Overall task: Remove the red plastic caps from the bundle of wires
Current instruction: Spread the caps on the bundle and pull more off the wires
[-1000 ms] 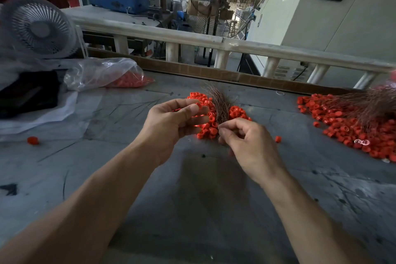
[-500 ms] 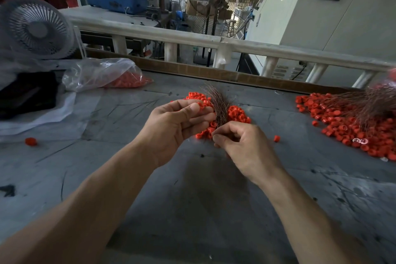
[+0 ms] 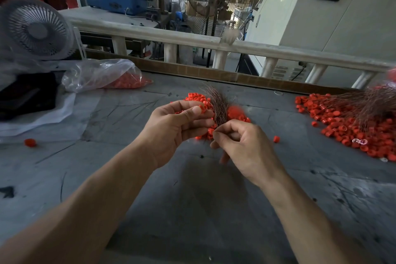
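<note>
We are mid-strip. Our right hand (image 3: 244, 146) pinches the wire bundle (image 3: 217, 106) at its base, above the middle of the tabletop (image 3: 192, 210), wires fanning toward the far edge. Our left hand (image 3: 177, 126) is closed on a red cap (image 3: 203, 107) between thumb and forefinger, beside the wires. Loose caps (image 3: 237, 113) lie beneath. Whether that cap is free of its wire, we cannot tell. Next, we judge, comes a pull away from the bundle, then a drop onto the pile.

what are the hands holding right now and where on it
The right hand pinches the wire bundle at its lower end. The left hand grips a red cap between thumb and forefinger.
</note>
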The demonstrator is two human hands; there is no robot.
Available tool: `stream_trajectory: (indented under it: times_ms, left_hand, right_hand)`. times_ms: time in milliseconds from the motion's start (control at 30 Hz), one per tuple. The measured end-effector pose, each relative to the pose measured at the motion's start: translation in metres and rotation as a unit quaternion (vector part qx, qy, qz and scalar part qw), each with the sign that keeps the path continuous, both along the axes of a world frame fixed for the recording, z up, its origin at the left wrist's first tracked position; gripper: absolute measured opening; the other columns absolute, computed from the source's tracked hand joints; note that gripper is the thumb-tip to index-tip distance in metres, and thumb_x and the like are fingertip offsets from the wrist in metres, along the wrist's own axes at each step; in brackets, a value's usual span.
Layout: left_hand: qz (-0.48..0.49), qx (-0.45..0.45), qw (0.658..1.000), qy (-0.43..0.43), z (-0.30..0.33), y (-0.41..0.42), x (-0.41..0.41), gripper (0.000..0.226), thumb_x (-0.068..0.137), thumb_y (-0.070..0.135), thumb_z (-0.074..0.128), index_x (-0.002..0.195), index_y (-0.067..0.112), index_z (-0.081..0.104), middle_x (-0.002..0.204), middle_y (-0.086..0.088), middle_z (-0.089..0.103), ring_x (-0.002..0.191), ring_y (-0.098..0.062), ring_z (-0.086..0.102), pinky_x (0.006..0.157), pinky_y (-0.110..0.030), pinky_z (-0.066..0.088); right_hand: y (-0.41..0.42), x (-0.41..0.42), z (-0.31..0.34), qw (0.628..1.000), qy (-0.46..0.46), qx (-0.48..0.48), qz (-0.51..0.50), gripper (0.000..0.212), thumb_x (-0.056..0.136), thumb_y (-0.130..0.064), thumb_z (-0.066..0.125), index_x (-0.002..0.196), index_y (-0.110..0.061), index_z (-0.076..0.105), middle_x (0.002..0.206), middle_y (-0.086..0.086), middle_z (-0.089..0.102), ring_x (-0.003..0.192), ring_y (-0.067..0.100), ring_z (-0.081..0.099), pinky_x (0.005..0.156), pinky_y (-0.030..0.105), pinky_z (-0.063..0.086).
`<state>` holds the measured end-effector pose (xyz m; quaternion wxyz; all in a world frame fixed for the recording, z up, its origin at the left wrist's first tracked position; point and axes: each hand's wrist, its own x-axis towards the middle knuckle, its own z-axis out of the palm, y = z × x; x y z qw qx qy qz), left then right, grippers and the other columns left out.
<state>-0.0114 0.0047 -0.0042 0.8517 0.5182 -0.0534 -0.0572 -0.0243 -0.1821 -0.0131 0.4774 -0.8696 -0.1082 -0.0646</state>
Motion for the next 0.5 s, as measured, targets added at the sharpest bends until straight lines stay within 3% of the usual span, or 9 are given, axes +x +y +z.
stream_trajectory:
  times_ms: [267, 500]
  left_hand:
    - [0.007, 0.033, 0.999, -0.011, -0.0013, 0.0017, 0.0015, 0.026, 0.088, 0.011, 0.066, 0.112, 0.002, 0.065, 0.107, -0.02, 0.074, 0.078, -0.02, 0.072, 0.066, -0.029, 0.06]
    - [-0.011, 0.04, 0.999, -0.015, -0.0031, 0.0016, 0.0015, 0.031, 0.083, 0.015, 0.068, 0.111, 0.003, 0.066, 0.108, -0.019, 0.075, 0.081, -0.021, 0.072, 0.075, -0.034, 0.059]
  right_hand:
    - [0.0001, -0.001, 0.0007, 1.0, -0.006, -0.002, 0.011, 0.015, 0.097, -0.026, 0.067, 0.083, -0.027, 0.071, 0.074, -0.008, 0.077, 0.045, 0.012, 0.066, 0.049, 0.022, 0.05]
    - [0.0004, -0.0034, 0.003, 0.999, -0.005, -0.031, 0.033, 0.02, 0.099, -0.036, 0.063, 0.083, -0.03, 0.071, 0.071, -0.009, 0.077, 0.039, 0.014, 0.064, 0.043, 0.018, 0.044]
